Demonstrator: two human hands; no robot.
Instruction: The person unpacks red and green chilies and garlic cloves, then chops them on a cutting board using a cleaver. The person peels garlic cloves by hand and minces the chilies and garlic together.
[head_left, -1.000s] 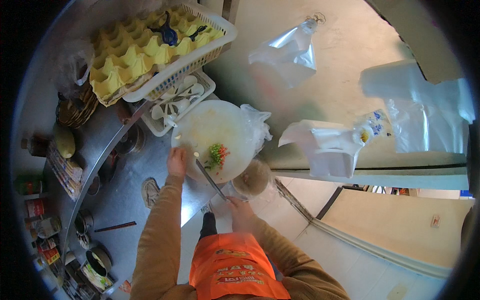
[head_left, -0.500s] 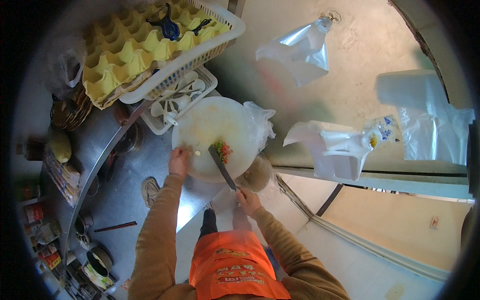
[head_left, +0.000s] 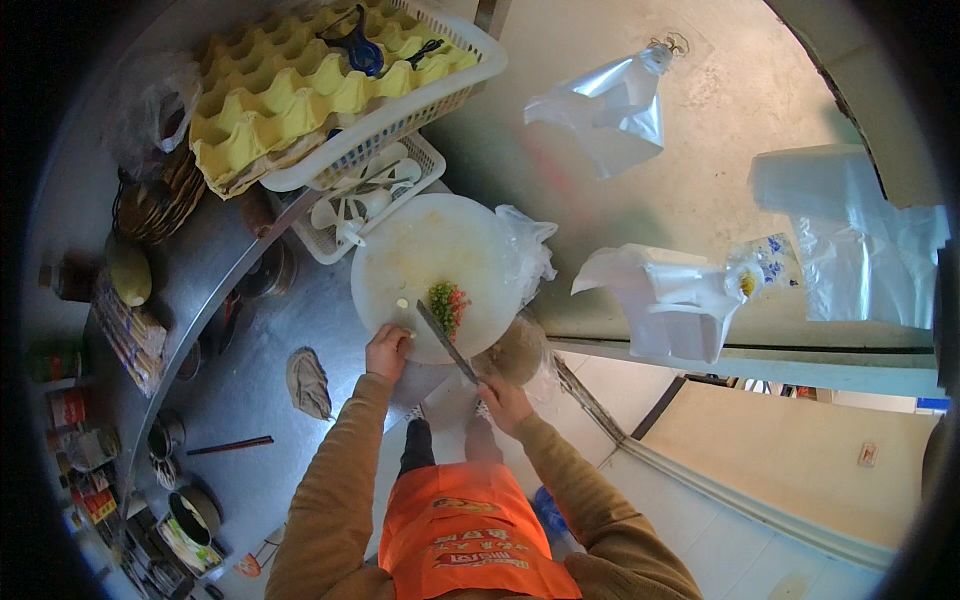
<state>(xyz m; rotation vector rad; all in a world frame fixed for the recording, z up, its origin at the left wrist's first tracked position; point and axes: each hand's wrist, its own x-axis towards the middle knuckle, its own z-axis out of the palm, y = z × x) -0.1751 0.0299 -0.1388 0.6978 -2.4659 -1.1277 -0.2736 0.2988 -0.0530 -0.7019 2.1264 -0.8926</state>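
Note:
A round whitish cutting board (head_left: 395, 255) lies in front of me. My right hand (head_left: 505, 403) grips the handle of a dark kitchen knife (head_left: 447, 343). Its blade slants over the board, with the tip beside a small pile of chopped green and red pieces (head_left: 449, 305). Left of the blade sits a small pale round piece (head_left: 402, 303). My left hand (head_left: 388, 352) is at the board's near left edge, fingers drawn together by the board; what they pinch, if anything, is too small to make out.
A white basket (head_left: 480, 65) holding yellow egg trays (head_left: 290, 95) stands at the far left, above a smaller basket of white ladles (head_left: 375, 200). A grey cloth (head_left: 308, 383) and chopsticks (head_left: 230, 445) lie on the metal counter (head_left: 260, 340). Plastic bags (head_left: 655, 300) hang at right.
My left hand has shifted right and nearer along the board's edge. The knife blade has come off the chopped pile and now lies beside it.

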